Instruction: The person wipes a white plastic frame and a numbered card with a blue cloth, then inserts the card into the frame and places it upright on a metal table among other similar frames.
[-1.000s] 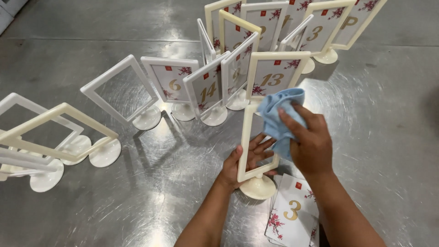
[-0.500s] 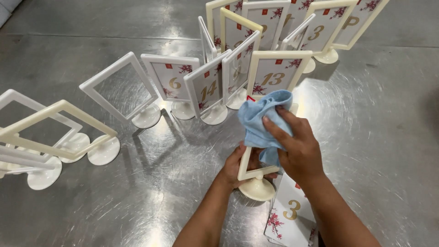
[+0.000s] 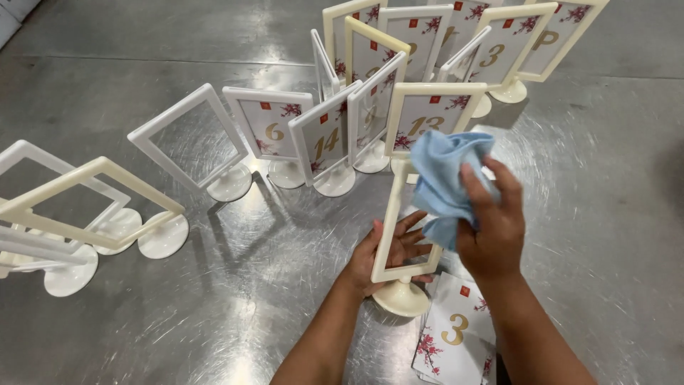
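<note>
**Cloth pressed to a cream stand frame**

A cream frame on a round foot stands upright near the front of the steel tabletop, its pane empty. The left hand steadies it from behind, fingers spread flat against the pane and lower rail rather than clenched. The right hand bunches a light blue cloth, fingers closed around it, pressing it against the frame's upper right side. Just beside the foot lies a small stack of flowered number cards. Behind, a cluster of filled frames shows similar cards. To the left, well apart, empty frames stand tilted on their bases.
</note>
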